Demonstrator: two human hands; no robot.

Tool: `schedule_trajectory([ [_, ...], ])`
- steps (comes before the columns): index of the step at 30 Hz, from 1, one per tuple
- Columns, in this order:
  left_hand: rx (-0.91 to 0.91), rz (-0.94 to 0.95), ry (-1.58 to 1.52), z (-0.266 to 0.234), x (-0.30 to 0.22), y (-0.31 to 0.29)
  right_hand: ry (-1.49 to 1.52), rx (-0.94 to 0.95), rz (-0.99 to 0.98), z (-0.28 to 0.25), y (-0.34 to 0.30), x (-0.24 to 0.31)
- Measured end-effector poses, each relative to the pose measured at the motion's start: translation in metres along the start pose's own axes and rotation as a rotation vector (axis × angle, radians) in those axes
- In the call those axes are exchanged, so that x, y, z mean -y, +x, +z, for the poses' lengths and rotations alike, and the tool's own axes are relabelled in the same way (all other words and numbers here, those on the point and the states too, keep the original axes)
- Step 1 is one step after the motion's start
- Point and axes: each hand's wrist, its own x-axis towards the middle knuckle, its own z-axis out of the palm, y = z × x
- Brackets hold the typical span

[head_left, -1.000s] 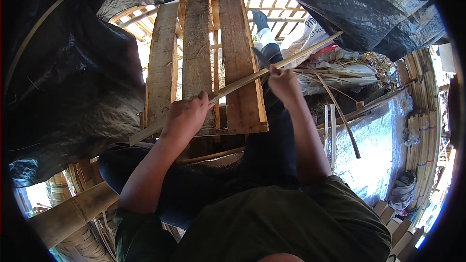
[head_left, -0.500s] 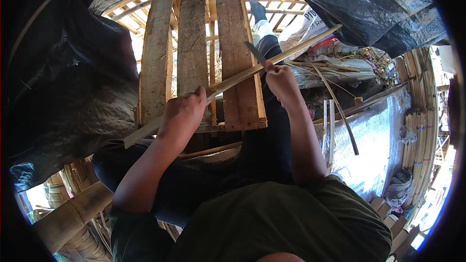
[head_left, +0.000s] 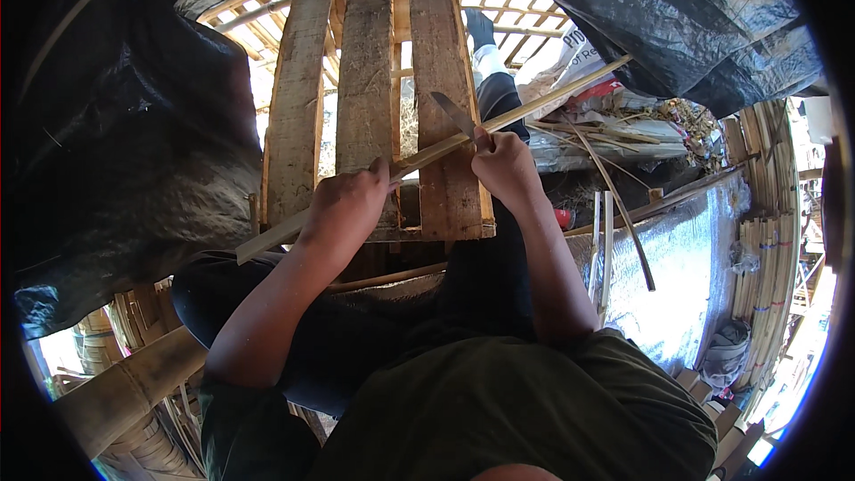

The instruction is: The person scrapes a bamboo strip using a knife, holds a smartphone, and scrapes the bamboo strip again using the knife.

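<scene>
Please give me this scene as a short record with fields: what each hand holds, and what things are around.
left hand: closed around a long bamboo strip, near its lower part
right hand: grips a knife, blade pointing up and left, resting against the strip
strip position: slanted, rising from lower left to upper right across the lap
behind the strip: wooden pallet made of upright planks
right side: bundle of bamboo slats, shiny silver sheet
above: black plastic sheeting
lower left: thick bamboo pole

A white printed sack (head_left: 570, 53) with a red patch lies just right of the wooden pallet (head_left: 445, 125), partly crumpled.
</scene>
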Motion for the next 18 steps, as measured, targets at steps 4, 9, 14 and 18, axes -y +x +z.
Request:
schedule_trajectory([
  [4, 0.015, -0.017, -0.02, -0.005, 0.005, -0.002, 0.024, 0.004, -0.021, -0.001, -0.002, 0.004],
  [9, 0.03, -0.023, -0.056, -0.039, 0.027, -0.002, 0.08, -0.16, -0.079, -0.001, 0.008, -0.022],
  [14, 0.157, -0.122, -0.238, -0.066, 0.058, -0.017, 0.148, -0.29, -0.317, -0.012, 0.005, -0.028],
  [18, 0.155, -0.156, -0.387, -0.055, 0.075, -0.029, 0.103, -0.165, -0.304, -0.013, 0.007, -0.028],
])
